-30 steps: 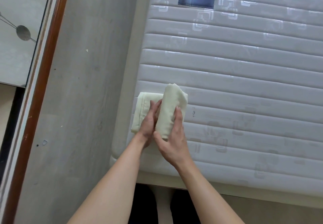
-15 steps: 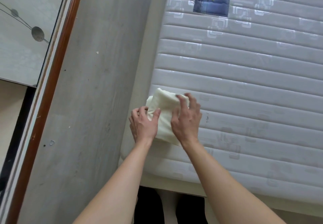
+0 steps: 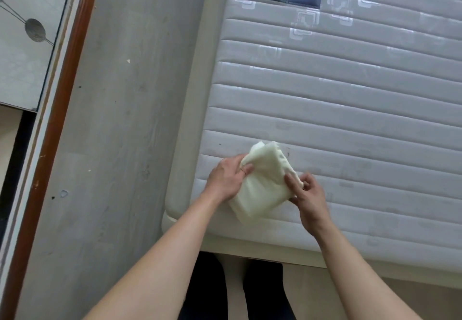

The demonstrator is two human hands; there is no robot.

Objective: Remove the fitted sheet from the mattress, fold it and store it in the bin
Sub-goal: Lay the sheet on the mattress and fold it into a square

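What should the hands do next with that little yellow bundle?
Probably lift the folded sheet off the mattress and carry it away to look for the bin. The sheet is already a small bundle, the left hand and right hand each grip one side, and no bin shows in this view.

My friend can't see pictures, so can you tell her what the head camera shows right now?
Two hands hold a folded pale yellow sheet at the corner of a bare white quilted mattress: the left hand grips its left edge, the right hand pinches its right side. Grey floor lies to the left.
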